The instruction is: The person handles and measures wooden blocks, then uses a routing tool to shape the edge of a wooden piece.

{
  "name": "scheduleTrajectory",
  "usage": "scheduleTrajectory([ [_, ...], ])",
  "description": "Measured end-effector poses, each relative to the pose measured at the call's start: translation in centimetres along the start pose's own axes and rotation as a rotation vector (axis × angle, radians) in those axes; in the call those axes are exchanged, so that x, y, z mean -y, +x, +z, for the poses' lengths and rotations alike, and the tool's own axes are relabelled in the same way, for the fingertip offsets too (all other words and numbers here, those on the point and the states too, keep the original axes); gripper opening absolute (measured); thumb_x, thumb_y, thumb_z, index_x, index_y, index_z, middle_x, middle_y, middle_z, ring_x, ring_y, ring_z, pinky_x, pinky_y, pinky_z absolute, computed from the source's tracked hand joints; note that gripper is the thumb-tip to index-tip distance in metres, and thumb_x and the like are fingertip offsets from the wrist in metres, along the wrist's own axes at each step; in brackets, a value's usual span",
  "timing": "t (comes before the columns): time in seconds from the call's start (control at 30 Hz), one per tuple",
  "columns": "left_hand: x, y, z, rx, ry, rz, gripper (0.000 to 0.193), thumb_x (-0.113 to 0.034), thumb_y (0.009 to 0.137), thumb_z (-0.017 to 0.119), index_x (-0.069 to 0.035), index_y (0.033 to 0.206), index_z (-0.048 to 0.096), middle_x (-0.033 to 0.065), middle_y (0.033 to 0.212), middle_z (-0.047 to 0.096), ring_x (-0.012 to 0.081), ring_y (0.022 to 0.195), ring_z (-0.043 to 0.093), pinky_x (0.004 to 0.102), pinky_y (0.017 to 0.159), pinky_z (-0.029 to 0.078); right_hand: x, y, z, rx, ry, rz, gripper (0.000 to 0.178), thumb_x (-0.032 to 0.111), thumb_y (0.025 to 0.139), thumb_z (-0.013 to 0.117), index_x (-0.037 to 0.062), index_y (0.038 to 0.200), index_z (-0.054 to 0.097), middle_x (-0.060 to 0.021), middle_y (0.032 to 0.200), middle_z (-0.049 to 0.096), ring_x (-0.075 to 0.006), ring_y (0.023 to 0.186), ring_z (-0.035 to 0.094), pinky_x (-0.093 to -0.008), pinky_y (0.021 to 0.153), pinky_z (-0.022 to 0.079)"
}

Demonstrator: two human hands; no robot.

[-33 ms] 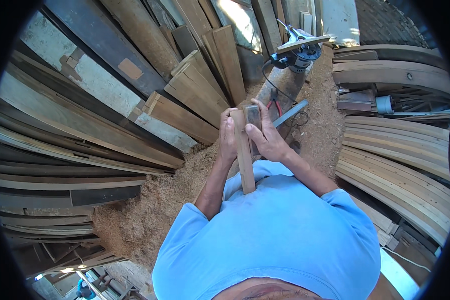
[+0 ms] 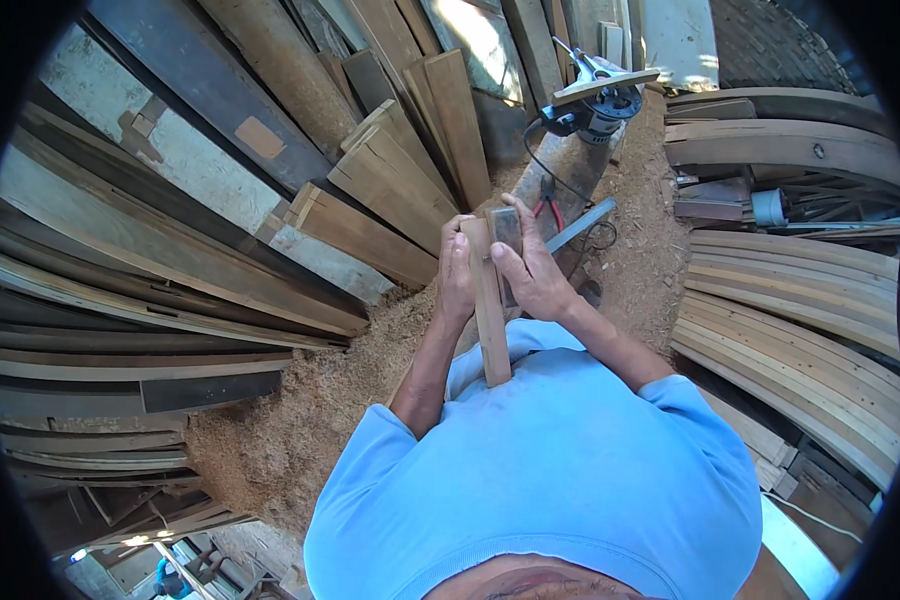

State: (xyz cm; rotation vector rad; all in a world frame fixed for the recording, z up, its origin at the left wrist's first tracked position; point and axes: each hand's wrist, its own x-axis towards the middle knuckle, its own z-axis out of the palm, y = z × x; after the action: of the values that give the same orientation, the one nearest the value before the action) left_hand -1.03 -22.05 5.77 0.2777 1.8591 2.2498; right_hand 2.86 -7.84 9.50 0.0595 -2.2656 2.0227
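A narrow strip of wood (image 2: 488,320) points from my shirt front away from me. My left hand (image 2: 457,282) is closed round its far part from the left, thumb along the top. On the strip's right side is a greyish rectangular block (image 2: 507,226). My right hand (image 2: 543,284) grips this block, fingers along its far right side and thumb near the strip. The block's underside is hidden, so its exact kind does not show. Just beyond the right hand lie red-handled pliers (image 2: 549,203) and a flat metal rule (image 2: 582,225).
A corded power tool (image 2: 608,115) stands at the far end of the bench (image 2: 570,165), which carries wood shavings. Boards (image 2: 395,180) lean at the far left. Curved timbers (image 2: 790,350) are stacked on the right, and more (image 2: 170,270) on the left. Sawdust (image 2: 310,420) covers the floor.
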Motion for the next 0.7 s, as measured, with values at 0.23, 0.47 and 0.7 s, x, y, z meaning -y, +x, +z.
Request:
scheduleTrajectory([
  [0.23, -1.3, -0.7, 0.8, 0.094, 0.105, -0.038, 0.041, -0.03, 0.108, 0.027, -0.003, 0.132, 0.046, 0.0082, 0.107, 0.058, 0.0144, 0.091, 0.056, 0.0304, 0.081, 0.049, -1.4, 6.2, -1.7, -0.017, -0.093, 0.189, 0.07, 0.034, 0.098, 0.056, 0.0008, 0.153, 0.028, -0.0276, 0.129, 0.056, -0.0353, 0.123, 0.056, -0.0393, 0.107, 0.041],
  [0.47, -0.4, -0.4, -1.4, -0.03, -0.159, -0.087, 0.052, -0.049, 0.105, 0.04, -0.01, 0.139, 0.042, 0.0063, 0.104, 0.058, 0.0139, 0.081, 0.06, 0.0298, 0.068, 0.058, -4.3, 4.6, -3.7, -0.061, 0.228, 0.202, 0.062, 0.036, 0.103, 0.054, 0.0034, 0.151, 0.034, -0.0128, 0.129, 0.057, -0.02, 0.119, 0.054, -0.035, 0.105, 0.041],
  [0.7, -3.7, 2.2, -5.3, -0.034, -0.272, -0.08, 0.074, -0.034, 0.086, 0.081, -0.006, 0.144, 0.044, 0.008, 0.114, 0.064, 0.0166, 0.096, 0.066, 0.032, 0.083, 0.058, -3.2, -1.2, -6.1, 0.138, 0.924, 0.47, 0.056, 0.039, 0.103, 0.053, 0.0028, 0.144, 0.041, -0.0129, 0.126, 0.059, -0.0224, 0.114, 0.061, -0.0438, 0.099, 0.051],
])
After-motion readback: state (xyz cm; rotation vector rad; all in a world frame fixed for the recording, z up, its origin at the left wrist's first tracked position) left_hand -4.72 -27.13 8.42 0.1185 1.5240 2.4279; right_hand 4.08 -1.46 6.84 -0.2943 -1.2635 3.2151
